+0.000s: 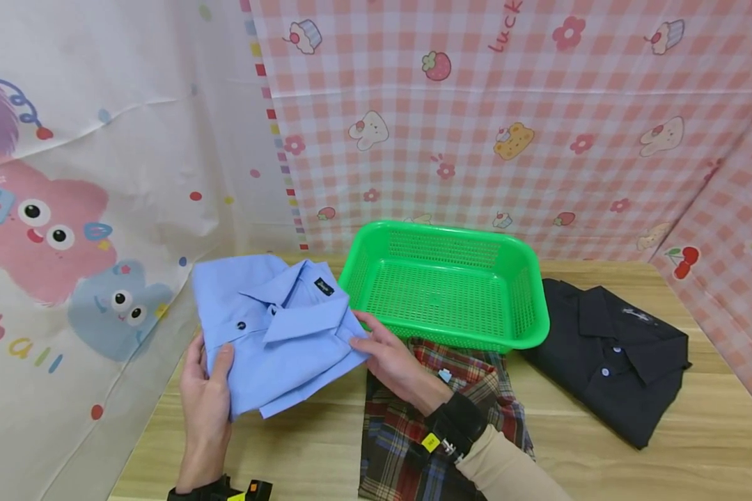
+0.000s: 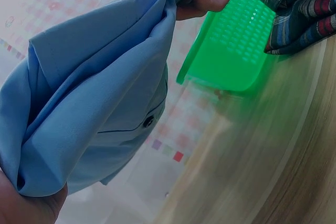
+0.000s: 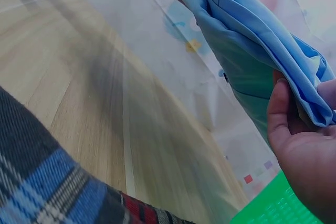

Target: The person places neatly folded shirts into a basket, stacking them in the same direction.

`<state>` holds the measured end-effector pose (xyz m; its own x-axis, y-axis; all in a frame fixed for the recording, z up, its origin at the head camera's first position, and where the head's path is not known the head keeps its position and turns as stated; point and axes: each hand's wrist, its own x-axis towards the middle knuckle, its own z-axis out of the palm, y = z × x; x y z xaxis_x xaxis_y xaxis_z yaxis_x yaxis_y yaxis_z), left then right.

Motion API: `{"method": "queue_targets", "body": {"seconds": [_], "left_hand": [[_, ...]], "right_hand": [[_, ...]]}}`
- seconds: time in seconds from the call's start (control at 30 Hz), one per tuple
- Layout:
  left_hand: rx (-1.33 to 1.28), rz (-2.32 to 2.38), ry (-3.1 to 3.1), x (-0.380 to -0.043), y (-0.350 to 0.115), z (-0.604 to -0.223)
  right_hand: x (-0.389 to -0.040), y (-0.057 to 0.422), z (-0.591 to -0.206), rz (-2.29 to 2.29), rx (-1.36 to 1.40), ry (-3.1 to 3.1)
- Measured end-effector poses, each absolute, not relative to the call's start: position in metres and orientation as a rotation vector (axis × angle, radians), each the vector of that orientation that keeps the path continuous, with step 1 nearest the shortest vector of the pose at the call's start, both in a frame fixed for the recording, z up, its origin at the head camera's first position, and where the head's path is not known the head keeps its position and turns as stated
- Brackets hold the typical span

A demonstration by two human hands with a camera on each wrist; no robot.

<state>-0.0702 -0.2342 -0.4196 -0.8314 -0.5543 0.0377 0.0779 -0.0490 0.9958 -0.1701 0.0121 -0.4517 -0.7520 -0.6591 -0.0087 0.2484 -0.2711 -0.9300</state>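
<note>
A folded light blue shirt with a collar, a dark label and dark buttons is held up over the left part of the table. My left hand grips its left edge, thumb on top and fingers underneath. On the other side my right hand pinches the right edge near the collar. The right wrist view shows the folded layers of the blue shirt between thumb and fingers. Beneath my right forearm lies a folded plaid shirt, partly covered by that arm.
A green plastic basket with perforated walls stands at the back middle, nothing inside it. To its right a folded black shirt lies on the wooden table. Patterned cloth hangs behind and at the sides.
</note>
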Motion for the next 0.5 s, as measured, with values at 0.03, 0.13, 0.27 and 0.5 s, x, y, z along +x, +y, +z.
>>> {"method": "queue_targets", "body": {"seconds": [0.03, 0.13, 0.27, 0.5], "left_hand": [[0.498, -1.93, -1.796, -0.0702, -0.2332, -0.4197], [0.478, -1.923, -1.787, -0.0704, -0.2302, -0.4196], [0.46, -1.929, -1.764, -0.0715, -0.2282, -0.4189], [0.445, -1.93, -1.765, -0.0726, -0.2262, -0.4175]], "right_hand": [[-0.1703, 0.013, -0.4516, -2.059, -0.513, 1.405], [-0.1711, 0.015, -0.4516, -2.066, -0.504, 1.403], [-0.1713, 0.0177, -0.4509, -2.078, -0.51, 1.392], [-0.1706, 0.0217, -0.4495, -2.093, -0.514, 1.378]]}}
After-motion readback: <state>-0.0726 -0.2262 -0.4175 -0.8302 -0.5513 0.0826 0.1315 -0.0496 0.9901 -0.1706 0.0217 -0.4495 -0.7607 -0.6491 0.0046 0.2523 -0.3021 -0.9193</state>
